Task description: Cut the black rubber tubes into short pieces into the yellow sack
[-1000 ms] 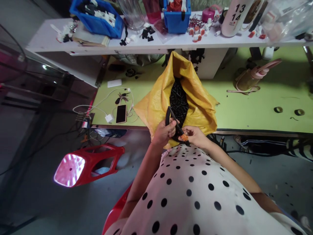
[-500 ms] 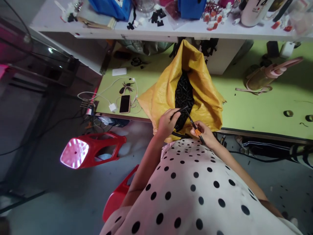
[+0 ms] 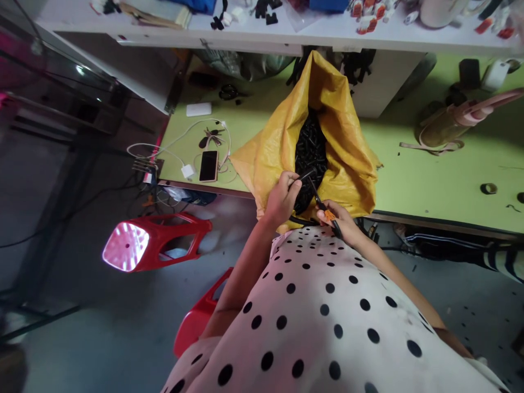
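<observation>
Left hand (image 3: 281, 197) closed round black ribbed flexible tube (image 3: 305, 176), fingers (image 3: 291, 180) pinching its end over mouth of yellow woven sack (image 3: 270, 158) at near edge of green worktop (image 3: 429, 180). Right hand (image 3: 339, 221) gripped thin black tool with orange handle (image 3: 325, 210), tip touching tube. Black smartphone (image 3: 208, 165) near left worktop corner.

Left hand (image 3: 281, 197) fingers curled, pinching; right hand (image 3: 339, 221) in closed grip; both forearms bent inward, hands near together.
</observation>
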{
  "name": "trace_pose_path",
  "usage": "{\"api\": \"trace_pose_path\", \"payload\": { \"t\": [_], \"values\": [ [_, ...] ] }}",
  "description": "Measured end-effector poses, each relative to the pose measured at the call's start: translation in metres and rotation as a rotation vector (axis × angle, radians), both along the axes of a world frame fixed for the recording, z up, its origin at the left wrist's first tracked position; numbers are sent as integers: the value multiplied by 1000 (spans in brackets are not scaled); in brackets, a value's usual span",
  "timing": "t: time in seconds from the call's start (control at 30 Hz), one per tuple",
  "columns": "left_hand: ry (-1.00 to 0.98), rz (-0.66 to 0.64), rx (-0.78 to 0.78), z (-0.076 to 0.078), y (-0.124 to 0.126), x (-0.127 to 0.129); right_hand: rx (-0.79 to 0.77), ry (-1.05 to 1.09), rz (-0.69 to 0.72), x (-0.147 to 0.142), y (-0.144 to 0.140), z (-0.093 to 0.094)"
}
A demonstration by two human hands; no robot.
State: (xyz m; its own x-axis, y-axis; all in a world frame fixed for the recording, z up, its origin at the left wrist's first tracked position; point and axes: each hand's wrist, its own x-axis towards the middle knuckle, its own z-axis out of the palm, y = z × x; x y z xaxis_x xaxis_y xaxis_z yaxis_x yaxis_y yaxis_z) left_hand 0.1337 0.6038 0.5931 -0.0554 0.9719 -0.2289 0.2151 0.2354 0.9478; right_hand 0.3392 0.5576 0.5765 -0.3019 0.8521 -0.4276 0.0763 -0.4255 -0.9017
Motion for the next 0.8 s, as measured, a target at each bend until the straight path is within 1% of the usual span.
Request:
{"api": "trace_pose_path", "payload": {
  "t": [0.1, 0.13, 0.33, 0.43, 0.5, 0.6, 0.73, 0.8],
  "values": [
    [113, -64, 108, 0, 0, 0, -3, 13, 6, -1, 2, 2],
    [135, -80, 122, 0, -1, 1, 2, 10, 4, -1, 2, 2],
    [200, -157, 149, -8, 0, 1, 0, -20, -1, -3, 5, 4],
    [222, -174, 130, -11, 3, 0, -7, -63, 10, -5, 6, 3],
    [227, -165, 102, -13, 6, -1, -13, -90, 1, -7, 6, -2],
    [212, -132, 64, -21, 9, -1, 5, -123, -39, -11, 8, -13],
    [214, -87, 51, -32, 11, 1, 105, -180, -97, -17, 16, -31],
    [223, -81, 52, -36, 11, 1, 140, -188, -114, -20, 18, -36]
  ]
}}
